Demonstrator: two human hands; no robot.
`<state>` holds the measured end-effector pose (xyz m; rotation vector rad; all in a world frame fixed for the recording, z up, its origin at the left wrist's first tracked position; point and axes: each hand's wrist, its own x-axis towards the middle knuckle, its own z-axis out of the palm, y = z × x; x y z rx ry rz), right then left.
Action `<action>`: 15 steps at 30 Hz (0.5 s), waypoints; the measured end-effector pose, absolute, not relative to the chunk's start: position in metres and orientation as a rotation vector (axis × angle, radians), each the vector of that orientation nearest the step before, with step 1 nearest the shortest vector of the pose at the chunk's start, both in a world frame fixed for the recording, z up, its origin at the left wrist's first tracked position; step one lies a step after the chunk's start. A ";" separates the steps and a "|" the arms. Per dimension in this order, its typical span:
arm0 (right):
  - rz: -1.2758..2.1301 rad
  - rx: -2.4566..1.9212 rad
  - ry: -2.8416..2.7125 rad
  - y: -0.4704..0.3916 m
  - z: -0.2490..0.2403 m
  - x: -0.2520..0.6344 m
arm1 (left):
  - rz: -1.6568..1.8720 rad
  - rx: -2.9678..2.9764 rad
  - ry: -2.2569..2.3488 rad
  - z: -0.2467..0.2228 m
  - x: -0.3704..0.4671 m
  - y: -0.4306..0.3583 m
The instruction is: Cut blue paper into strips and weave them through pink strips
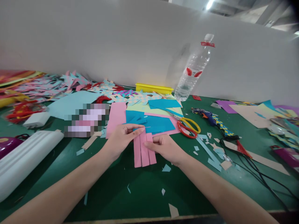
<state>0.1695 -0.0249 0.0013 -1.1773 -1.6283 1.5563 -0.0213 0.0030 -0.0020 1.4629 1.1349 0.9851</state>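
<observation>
Pink paper cut into several parallel strips (144, 152) hangs between my two hands, low over the green table. My left hand (125, 135) pinches its top edge between thumb and fingers. From the right side, my right hand (164, 146) grips the rightmost strip, with the thumb in front and the other fingers curled. Just beyond my hands lie blue paper sheets (161, 123) and a larger pink sheet (116, 116). Scissors with one red and one yellow handle (189, 126) rest on the paper to the right of them.
A clear water bottle (195, 71) leans against the grey partition. Woven paper strips (133, 99) lie along the back, beside a yellow holder (154, 88). A glue gun (210, 118) with a black cable is at right. A white roll (30, 158) lies left, and paper scraps (166, 168) litter the table.
</observation>
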 end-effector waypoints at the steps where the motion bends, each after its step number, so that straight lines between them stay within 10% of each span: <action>1: 1.583 -1.166 -1.625 -0.025 0.002 0.169 | 0.972 1.454 1.140 -0.001 -0.021 0.002; 15: 1.813 -1.231 -1.077 -0.004 0.007 0.185 | 0.909 1.380 1.231 -0.001 -0.022 0.007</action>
